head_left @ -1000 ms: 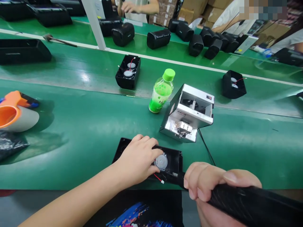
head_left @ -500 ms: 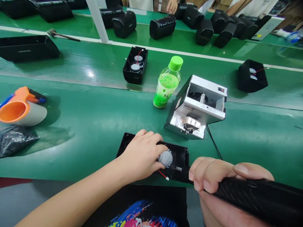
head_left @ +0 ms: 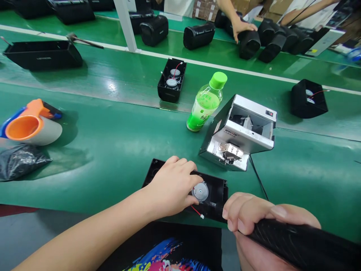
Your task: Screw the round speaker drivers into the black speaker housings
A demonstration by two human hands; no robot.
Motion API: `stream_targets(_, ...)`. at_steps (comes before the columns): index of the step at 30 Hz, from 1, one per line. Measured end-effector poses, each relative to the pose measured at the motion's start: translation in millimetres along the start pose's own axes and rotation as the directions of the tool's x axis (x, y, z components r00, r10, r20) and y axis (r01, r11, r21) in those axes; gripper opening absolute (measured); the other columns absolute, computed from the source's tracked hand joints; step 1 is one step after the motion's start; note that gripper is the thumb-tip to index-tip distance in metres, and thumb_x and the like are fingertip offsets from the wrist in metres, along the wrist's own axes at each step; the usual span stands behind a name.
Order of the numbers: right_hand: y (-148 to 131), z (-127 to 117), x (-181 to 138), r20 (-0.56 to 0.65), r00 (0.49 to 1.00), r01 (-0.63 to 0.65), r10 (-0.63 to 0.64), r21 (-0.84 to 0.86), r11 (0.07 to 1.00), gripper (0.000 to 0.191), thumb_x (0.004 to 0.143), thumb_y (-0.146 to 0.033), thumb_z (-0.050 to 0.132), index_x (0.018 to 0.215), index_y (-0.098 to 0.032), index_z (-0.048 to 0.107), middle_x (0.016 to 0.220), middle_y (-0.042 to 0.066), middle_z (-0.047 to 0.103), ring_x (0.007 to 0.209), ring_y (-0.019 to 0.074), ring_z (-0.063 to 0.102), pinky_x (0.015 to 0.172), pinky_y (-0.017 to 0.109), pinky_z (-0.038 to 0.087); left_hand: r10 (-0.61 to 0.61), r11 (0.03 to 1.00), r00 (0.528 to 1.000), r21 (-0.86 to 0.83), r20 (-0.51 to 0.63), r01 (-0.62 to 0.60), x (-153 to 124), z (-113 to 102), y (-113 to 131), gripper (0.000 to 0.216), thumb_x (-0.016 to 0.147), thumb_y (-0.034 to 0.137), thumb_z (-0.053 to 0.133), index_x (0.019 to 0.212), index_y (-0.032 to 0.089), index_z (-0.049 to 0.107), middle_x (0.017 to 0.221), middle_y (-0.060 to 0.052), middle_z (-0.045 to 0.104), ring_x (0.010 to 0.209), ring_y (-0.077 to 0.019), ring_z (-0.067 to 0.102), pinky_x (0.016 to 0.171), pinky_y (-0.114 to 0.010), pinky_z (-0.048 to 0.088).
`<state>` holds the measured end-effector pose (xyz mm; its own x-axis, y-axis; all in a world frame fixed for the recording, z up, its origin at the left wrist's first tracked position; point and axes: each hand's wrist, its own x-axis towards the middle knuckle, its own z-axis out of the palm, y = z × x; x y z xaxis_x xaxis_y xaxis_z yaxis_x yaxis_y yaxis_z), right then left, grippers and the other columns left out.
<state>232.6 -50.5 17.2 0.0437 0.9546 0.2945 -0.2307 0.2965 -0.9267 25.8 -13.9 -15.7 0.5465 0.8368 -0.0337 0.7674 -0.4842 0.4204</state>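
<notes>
A black plastic speaker housing (head_left: 216,195) lies at the near edge of the green bench, with a round silver speaker driver (head_left: 200,191) and a red wire in it. My left hand (head_left: 169,186) rests on the housing, fingers curled round the driver's left side. My right hand (head_left: 254,222) is closed round a thick black tool handle (head_left: 304,246) whose front end points at the housing's right end. Just behind stands a silver screw feeder box (head_left: 239,131) with a black cable.
A green-capped drink bottle (head_left: 205,103) stands behind the housing. More black housings (head_left: 172,79) (head_left: 308,99) ride the conveyor. An orange-and-white cup-like thing (head_left: 31,128) and a black bag (head_left: 19,162) lie left. Another person's hand (head_left: 239,28) touches black speakers at the back.
The view has shifted, so things sit further right and lower. My hands stay on the housing and the tool. At the back, another person's hand has reached down onto a black speaker.
</notes>
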Motion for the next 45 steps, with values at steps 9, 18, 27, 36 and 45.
stream_targets(9, 4.4, -11.4, -12.6, 0.372, 0.920, 0.178, -0.120, -0.125, 0.976, 0.034, 0.111, -0.025, 0.046, 0.084, -0.022, 0.067, 0.064, 0.000, 0.069, 0.058, 0.0185, 0.069, 0.061, 0.037, 0.059, 0.038, 0.999, 0.996, 0.038, -0.077, -0.035, -8.5, 5.8, 3.0, 0.043, 0.083, 0.049, 0.096, 0.117, 0.028, 0.079, 0.126, -0.004, 0.071, 0.108, -0.0283, 0.064, 0.097, -0.046, 0.042)
stream_targets(18, 4.2, -6.7, -15.3, 0.276, 0.957, 0.151, -0.085, -0.227, 0.962, 0.043, 0.111, -0.034, 0.049, 0.073, -0.022, 0.065, 0.056, 0.002, 0.067, 0.050, 0.0213, 0.067, 0.053, 0.040, 0.060, 0.034, 0.998, 0.996, 0.050, -0.077, -0.030, -7.3, 5.8, 2.9, 0.041, 0.083, 0.048, 0.097, 0.114, 0.028, 0.079, 0.127, -0.004, 0.072, 0.109, -0.0286, 0.066, 0.098, -0.047, 0.043)
stream_targets(27, 12.1, 6.2, -29.7, -0.005, 0.988, 0.151, -0.154, -0.176, 0.973, 0.034, 0.110, -0.029, 0.055, 0.083, -0.023, 0.076, 0.063, 0.001, 0.070, 0.058, 0.0222, 0.069, 0.057, 0.041, 0.061, 0.038, 0.998, 0.994, 0.046, -0.104, -0.033, -8.9, 8.9, 2.1, 0.042, 0.082, 0.047, 0.096, 0.115, 0.028, 0.080, 0.123, -0.004, 0.071, 0.107, -0.0278, 0.065, 0.099, -0.047, 0.044)
stream_targets(36, -14.6, -12.0, 26.0, -0.088, 0.970, 0.220, -0.225, -0.067, 0.973, 0.073, 0.096, -0.086, 0.051, 0.149, -0.036, 0.060, 0.071, -0.001, 0.073, 0.053, 0.0263, 0.059, 0.060, 0.050, 0.056, 0.052, 0.997, 0.990, 0.069, -0.133, -0.043, -10.1, 9.7, 3.6, 0.043, 0.080, 0.042, 0.098, 0.116, 0.026, 0.081, 0.133, -0.008, 0.072, 0.124, -0.0337, 0.066, 0.115, -0.057, 0.047)
stream_targets(45, 10.6, 4.4, 124.2, 0.017, 0.834, 0.551, -0.551, -0.061, 0.832, 0.070, 0.095, -0.089, 0.047, 0.101, -0.023, 0.069, 0.054, -0.004, 0.064, 0.032, 0.0192, 0.052, 0.030, 0.034, 0.046, 0.083, 0.997, 0.914, 0.026, -0.398, -0.079, -51.2, 20.3, 35.5, 0.014, 0.105, 0.029, 0.068, 0.104, 0.020, 0.078, 0.127, -0.009, 0.075, 0.114, -0.0302, 0.070, 0.108, -0.055, 0.056)
